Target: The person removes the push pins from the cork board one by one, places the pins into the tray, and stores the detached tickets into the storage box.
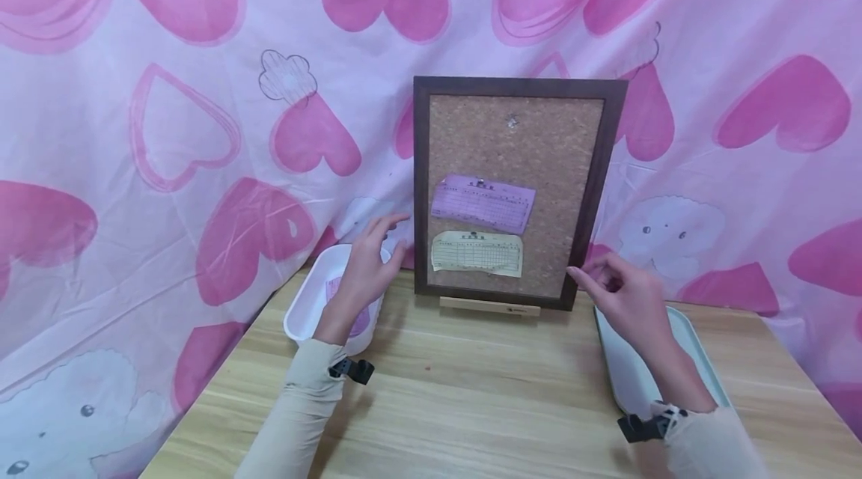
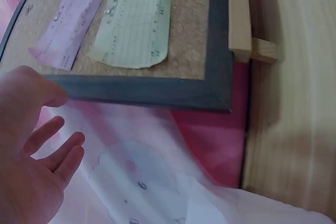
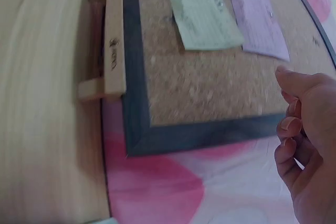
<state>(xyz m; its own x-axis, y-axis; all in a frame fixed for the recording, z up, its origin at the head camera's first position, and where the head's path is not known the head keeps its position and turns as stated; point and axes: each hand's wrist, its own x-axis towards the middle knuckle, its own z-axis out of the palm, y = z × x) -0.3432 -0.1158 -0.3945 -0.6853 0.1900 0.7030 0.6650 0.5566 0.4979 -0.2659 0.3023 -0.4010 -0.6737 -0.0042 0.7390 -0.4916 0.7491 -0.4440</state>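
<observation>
A pink sheet printed with hearts [image 1: 202, 90] hangs across the whole background, and below it a pale wooden table [image 1: 471, 404] fills the lower half of the frame. Upright at the centre of the picture, at the table's back edge, stands a cork board [image 1: 515, 191] in a dark wooden frame, propped on a small light wooden stand [image 1: 489, 306]. Two slips are pinned to the cork: a purple slip [image 1: 483, 203] just above a yellowish slip [image 1: 477, 254], the two close together in the board's lower left part, and a small pin [image 1: 512, 120] sits alone near the top. The left hand [image 1: 370, 266] hovers just beside the board's left edge, fingers spread and relaxed, holding nothing. The right hand [image 1: 622, 299] is at the board's lower right corner, fingers loosely curled; I cannot tell whether the fingertips actually touch the frame, and it seems to grip nothing. The two hands are well apart, one on each side of the board. Under the left wrist, lower left of centre, is a white tub [image 1: 306, 303] with something pink inside. Under the right forearm, at lower right, lies a pale tray [image 1: 700, 348].
</observation>
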